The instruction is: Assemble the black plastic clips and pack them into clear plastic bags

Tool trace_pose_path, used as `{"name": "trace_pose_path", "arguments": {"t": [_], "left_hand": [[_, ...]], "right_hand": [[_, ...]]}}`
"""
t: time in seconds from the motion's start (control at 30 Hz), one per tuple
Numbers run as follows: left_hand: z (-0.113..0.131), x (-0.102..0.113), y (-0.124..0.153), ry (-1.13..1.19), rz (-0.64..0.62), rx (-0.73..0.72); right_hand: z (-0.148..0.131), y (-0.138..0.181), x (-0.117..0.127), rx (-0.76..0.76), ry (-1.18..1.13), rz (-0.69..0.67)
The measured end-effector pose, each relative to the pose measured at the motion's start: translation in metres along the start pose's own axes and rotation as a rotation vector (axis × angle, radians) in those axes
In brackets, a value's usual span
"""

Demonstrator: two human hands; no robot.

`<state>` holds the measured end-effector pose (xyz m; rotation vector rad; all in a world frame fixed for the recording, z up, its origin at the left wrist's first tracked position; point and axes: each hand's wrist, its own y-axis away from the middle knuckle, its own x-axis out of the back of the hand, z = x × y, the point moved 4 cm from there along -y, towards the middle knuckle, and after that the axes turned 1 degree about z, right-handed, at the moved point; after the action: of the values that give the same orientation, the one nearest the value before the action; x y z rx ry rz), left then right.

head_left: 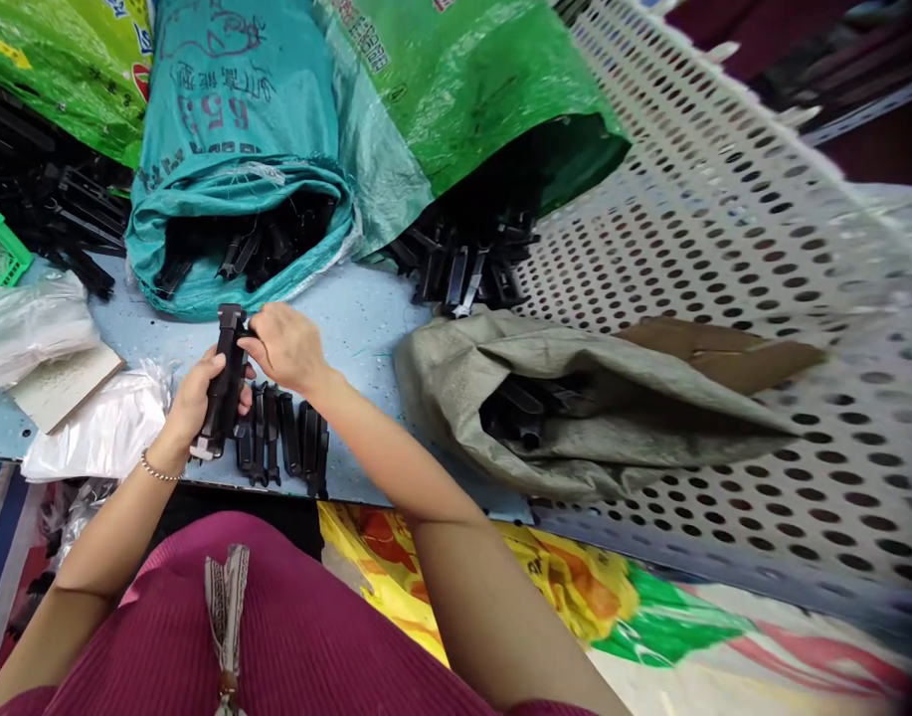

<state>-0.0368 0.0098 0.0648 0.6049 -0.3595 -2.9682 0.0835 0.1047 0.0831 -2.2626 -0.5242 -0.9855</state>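
Observation:
My left hand (191, 403) is wrapped round a long black plastic piece (223, 393), which looks like several narrow parts stacked together with lighter ends. It is held tilted above the blue table. Fingers of my right hand (289, 346) are closed at the upper right side of this piece; whether they pinch a separate part is hidden. Just below and right, several similar black plastic parts (269, 433) lie side by side near the table's front edge. Beyond my hands, a teal woven sack (239, 119) lies with its mouth toward me, black parts inside.
More black parts (459, 268) spill from a green sack (485, 109). A grey sack (448, 398) with black parts lies at the right, against a white perforated panel (686, 159). Clear plastic bags (116, 418) and a flat beige block (68, 383) are on the left.

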Motion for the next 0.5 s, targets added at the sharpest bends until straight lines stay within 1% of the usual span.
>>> {"name": "trace_pose_path", "arguments": {"t": [0.03, 0.07, 0.13, 0.17, 0.2, 0.27, 0.33, 0.37, 0.43, 0.5], "left_hand": [[-0.002, 0.000, 0.001, 0.037, -0.001, 0.029], [-0.003, 0.001, 0.002, 0.058, 0.024, 0.035], [-0.001, 0.009, 0.001, 0.063, 0.117, 0.013], [0.000, 0.013, 0.001, 0.062, 0.163, 0.008], [0.001, 0.017, 0.001, 0.067, 0.208, 0.010], [0.001, 0.021, 0.001, 0.077, 0.265, 0.041], [-0.001, 0.020, 0.002, 0.071, 0.272, 0.075], [-0.002, 0.019, 0.002, 0.051, 0.258, 0.081], [-0.005, 0.022, 0.004, -0.025, 0.226, 0.068], [-0.006, 0.035, 0.006, -0.131, 0.236, 0.003]], "right_hand": [[0.002, -0.003, -0.002, -0.011, -0.009, -0.019], [0.003, -0.005, -0.005, -0.053, -0.041, -0.048], [-0.001, 0.001, -0.012, -0.161, -0.149, -0.116], [-0.007, 0.008, -0.015, -0.181, -0.199, -0.148], [-0.016, 0.017, -0.018, -0.160, -0.229, -0.175], [-0.035, 0.039, -0.023, -0.028, -0.207, -0.207], [-0.047, 0.062, -0.027, 0.070, -0.135, -0.210], [-0.049, 0.073, -0.028, 0.062, -0.116, -0.213], [-0.042, 0.095, -0.027, -0.066, -0.121, -0.219], [-0.029, 0.119, -0.019, -0.244, -0.109, -0.187]]}}
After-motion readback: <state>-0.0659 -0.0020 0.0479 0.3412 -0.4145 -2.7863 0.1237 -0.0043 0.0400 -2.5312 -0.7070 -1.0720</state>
